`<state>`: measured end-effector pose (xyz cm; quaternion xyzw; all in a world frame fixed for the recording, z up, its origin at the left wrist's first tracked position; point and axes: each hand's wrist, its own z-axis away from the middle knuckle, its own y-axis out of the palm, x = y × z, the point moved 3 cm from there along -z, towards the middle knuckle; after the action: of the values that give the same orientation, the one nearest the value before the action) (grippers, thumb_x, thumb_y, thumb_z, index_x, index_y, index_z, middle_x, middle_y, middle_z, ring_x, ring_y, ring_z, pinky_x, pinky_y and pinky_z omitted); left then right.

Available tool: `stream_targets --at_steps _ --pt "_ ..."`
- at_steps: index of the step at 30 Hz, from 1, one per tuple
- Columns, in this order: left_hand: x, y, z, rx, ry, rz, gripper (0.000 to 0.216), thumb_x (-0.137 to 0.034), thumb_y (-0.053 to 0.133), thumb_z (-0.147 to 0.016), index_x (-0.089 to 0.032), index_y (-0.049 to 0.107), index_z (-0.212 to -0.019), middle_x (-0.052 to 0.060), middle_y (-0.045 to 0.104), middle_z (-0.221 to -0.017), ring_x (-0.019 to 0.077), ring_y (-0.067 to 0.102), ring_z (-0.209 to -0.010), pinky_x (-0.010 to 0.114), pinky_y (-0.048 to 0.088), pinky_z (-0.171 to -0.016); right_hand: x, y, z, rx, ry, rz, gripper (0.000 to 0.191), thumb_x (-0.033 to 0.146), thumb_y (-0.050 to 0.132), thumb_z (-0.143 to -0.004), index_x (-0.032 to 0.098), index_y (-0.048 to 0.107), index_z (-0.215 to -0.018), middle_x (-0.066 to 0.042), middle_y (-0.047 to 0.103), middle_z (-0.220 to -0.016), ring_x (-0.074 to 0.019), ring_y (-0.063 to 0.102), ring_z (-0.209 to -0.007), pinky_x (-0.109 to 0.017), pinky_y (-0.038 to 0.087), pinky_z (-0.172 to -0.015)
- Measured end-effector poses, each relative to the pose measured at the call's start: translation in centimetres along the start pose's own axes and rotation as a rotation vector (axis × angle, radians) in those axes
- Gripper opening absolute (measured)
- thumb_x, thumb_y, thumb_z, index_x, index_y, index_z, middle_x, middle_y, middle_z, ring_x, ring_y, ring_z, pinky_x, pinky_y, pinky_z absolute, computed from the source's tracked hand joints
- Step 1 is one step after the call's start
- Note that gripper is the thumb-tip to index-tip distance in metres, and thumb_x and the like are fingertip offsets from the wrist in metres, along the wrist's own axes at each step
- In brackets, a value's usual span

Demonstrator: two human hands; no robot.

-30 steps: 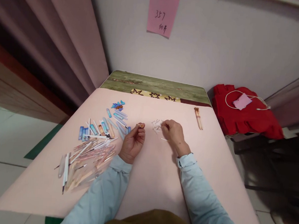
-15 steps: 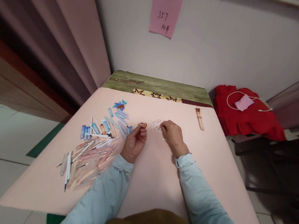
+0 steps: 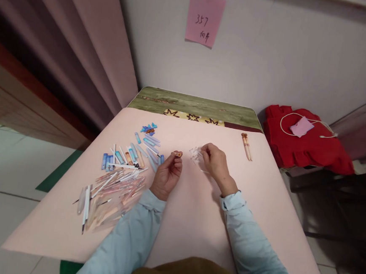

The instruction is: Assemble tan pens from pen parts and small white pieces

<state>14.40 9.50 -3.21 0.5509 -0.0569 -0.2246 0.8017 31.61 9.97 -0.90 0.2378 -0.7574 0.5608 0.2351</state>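
Between the thumb and fingers of my left hand [image 3: 167, 176] is a small brown pen part [image 3: 178, 154] with a round, orange-ringed end turned up. My right hand [image 3: 215, 162] is closed in a pinch at the right edge of a little heap of small clear and white pieces [image 3: 195, 154]. Whatever sits between its fingertips is too small to make out. One thin white piece [image 3: 204, 171] lies just under that hand, apart from the heap.
Left on the pink table cover [image 3: 189, 222] lie blue pen barrels [image 3: 107, 161], pen refills [image 3: 86, 205], clear pinkish tubes [image 3: 128, 187] and blue and brown clips [image 3: 149, 129]. Two brown pens [image 3: 247, 147] lie at the right. A red cloth [image 3: 309, 147] with a white cable is beyond.
My right hand has shifted slightly right and up at the heap, fingers still pinched. My left hand keeps the brown part, its ringed end now turned more toward me. The view has shifted slightly.
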Motion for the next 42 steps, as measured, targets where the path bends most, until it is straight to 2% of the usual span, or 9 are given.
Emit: stream_targets --at_steps 4,6,8,11,15,20,42 --pt "0.0 -0.2 0.0 0.012 0.002 -0.021 0.021 -0.008 0.042 -0.099 -0.008 0.061 -0.09 0.005 0.063 -0.082 0.0025 0.059 -0.06 0.008 0.049 -0.051 2.2 -0.3 0.3 0.04 0.078 -0.597 0.021 0.032 0.058 -0.089 0.019 0.066 -0.103 -0.001 0.069 -0.079 -0.0151 0.065 -0.071 -0.027 0.052 -0.069" --pt "0.0 -0.3 0.0 0.019 0.011 -0.04 0.02 -0.008 0.043 -0.098 -0.007 0.062 -0.092 0.005 0.065 -0.083 0.0027 0.06 -0.06 0.008 0.051 -0.052 3.3 0.0 0.7 0.074 0.103 -0.765 0.019 0.034 0.061 -0.087 0.019 0.068 -0.097 -0.002 0.07 -0.079 -0.016 0.068 -0.073 -0.029 0.055 -0.073" --pt "0.0 -0.4 0.1 0.024 0.013 -0.056 0.018 -0.008 0.044 -0.098 -0.007 0.062 -0.094 0.005 0.067 -0.084 0.0028 0.061 -0.06 0.009 0.053 -0.053 4.2 0.3 1.1 0.083 0.097 -0.84 0.017 0.034 0.063 -0.087 0.02 0.068 -0.094 -0.002 0.071 -0.079 -0.0164 0.069 -0.074 -0.03 0.056 -0.073" --pt "0.1 -0.5 0.2 0.015 -0.004 -0.071 0.017 -0.008 0.046 -0.097 -0.007 0.063 -0.095 0.005 0.068 -0.084 0.0029 0.062 -0.059 0.009 0.054 -0.054 5.3 0.2 1.5 0.034 0.003 -0.788 0.013 0.032 0.064 -0.088 0.021 0.069 -0.092 -0.003 0.071 -0.084 -0.0159 0.068 -0.076 -0.029 0.055 -0.073" --pt "0.2 -0.7 0.2 -0.02 -0.021 -0.08 0.017 -0.008 0.047 -0.096 -0.008 0.064 -0.092 0.003 0.067 -0.077 0.004 0.064 -0.058 0.008 0.055 -0.054 6.3 -0.3 1.6 -0.075 -0.19 -0.603 0.008 0.026 0.065 -0.088 0.023 0.073 -0.089 -0.005 0.071 -0.095 -0.0175 0.067 -0.09 -0.029 0.053 -0.078" --pt "0.3 -0.7 0.2 -0.037 -0.028 -0.078 0.018 -0.007 0.047 -0.096 -0.008 0.064 -0.091 0.003 0.067 -0.074 0.0046 0.065 -0.058 0.008 0.054 -0.053 6.4 -0.2 1.6 -0.101 -0.274 -0.532 0.01 0.021 0.065 -0.089 0.023 0.074 -0.089 -0.004 0.072 -0.089 -0.0166 0.067 -0.085 -0.029 0.054 -0.077" --pt "0.4 -0.6 0.2 -0.048 -0.048 -0.084 0.018 -0.009 0.047 -0.097 -0.008 0.065 -0.092 0.003 0.068 -0.073 0.004 0.064 -0.056 0.008 0.054 -0.051 6.1 -0.1 1.8 -0.15 -0.287 -0.461 0.013 0.019 0.067 -0.088 0.026 0.077 -0.092 -0.003 0.075 -0.088 -0.0164 0.07 -0.082 -0.028 0.056 -0.076"
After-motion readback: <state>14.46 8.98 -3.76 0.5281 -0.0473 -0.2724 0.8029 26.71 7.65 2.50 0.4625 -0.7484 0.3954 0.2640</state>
